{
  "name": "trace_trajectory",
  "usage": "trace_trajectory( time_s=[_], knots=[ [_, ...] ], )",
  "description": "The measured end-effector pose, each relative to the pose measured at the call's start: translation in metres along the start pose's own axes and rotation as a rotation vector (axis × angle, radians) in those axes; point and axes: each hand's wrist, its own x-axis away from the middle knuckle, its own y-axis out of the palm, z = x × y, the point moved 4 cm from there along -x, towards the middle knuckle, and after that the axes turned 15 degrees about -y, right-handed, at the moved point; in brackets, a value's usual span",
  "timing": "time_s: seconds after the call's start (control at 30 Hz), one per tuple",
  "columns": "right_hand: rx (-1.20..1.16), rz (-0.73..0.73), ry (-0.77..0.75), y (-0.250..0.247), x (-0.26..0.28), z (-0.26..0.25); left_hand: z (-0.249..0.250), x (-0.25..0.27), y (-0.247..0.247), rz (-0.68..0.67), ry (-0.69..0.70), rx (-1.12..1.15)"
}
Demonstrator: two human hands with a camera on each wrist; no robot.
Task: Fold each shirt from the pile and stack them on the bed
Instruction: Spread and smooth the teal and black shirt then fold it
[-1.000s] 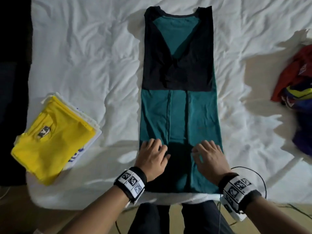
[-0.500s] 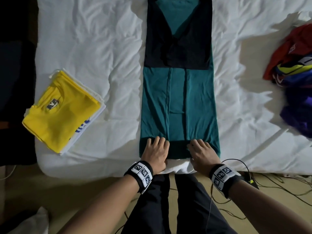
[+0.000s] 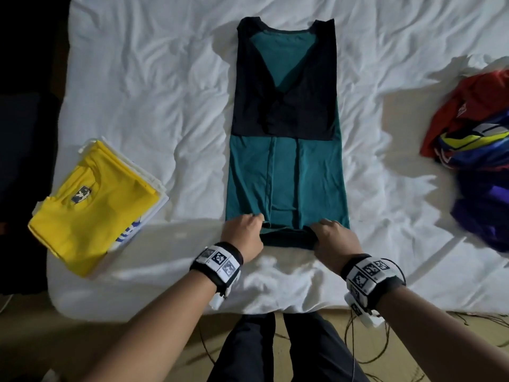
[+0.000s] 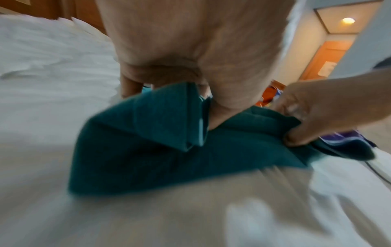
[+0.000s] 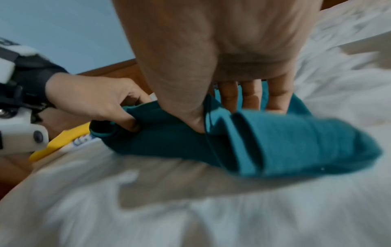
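Observation:
A teal shirt (image 3: 286, 175) with dark sleeves folded inward lies lengthwise in the middle of the white bed (image 3: 165, 92). My left hand (image 3: 243, 232) grips its bottom hem at the left corner, thumb under the cloth. My right hand (image 3: 330, 235) grips the hem at the right corner. The hem is lifted off the sheet and curled over between both hands, as the teal cloth (image 4: 169, 133) in the left wrist view and the teal cloth (image 5: 275, 142) in the right wrist view show. A folded stack topped by a yellow shirt (image 3: 91, 205) sits at the left.
A pile of unfolded shirts (image 3: 473, 150), red, blue and purple, lies at the bed's right edge. The near edge of the bed (image 3: 248, 304) runs just behind my wrists, my legs (image 3: 281, 351) and cables on the floor below it.
My hands lay flat on the lower shirt; they slid to the hem, curled round it and lifted it off the sheet.

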Motion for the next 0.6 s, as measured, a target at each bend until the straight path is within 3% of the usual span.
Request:
trace_trajectory(
  time_s=[0.3,0.6],
  knots=[
    [0.044,0.062,0.047,-0.08,-0.099,0.051,-0.013,-0.124,-0.08,0.092,-0.095,0.156],
    [0.055,0.276,0.099,-0.119,-0.189,0.115,-0.039,-0.228,-0.121,0.256,-0.267,0.606]
  ],
)
